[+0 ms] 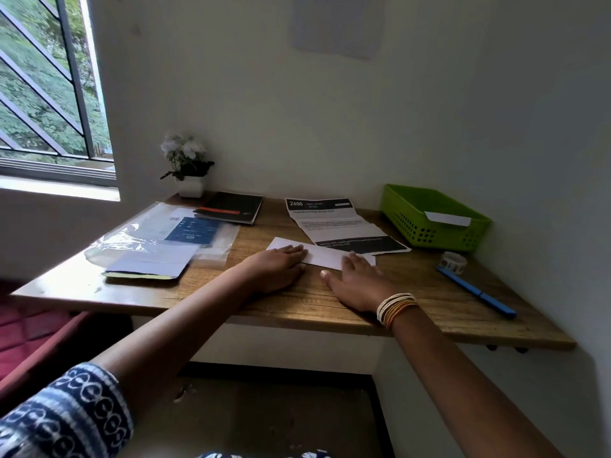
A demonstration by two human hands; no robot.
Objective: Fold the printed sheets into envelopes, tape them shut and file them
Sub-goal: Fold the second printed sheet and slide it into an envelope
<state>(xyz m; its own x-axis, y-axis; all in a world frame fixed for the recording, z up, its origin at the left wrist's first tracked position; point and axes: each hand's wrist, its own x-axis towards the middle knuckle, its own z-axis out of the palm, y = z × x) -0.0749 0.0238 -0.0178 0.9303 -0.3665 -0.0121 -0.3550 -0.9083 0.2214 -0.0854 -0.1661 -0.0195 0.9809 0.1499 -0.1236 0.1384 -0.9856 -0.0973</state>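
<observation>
Folded sheet [325,256] lies on worktop [297,299]. Both hands, left [276,269] & right [358,282], press flat w/ straight fingers, prob. to set the crease.

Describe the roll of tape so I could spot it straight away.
Find the green basket at the desk's far right corner. Just in front of it, on the wood, sits the roll of tape, beside the blue pen. It is the only small, round, patterned ring there.
</observation>
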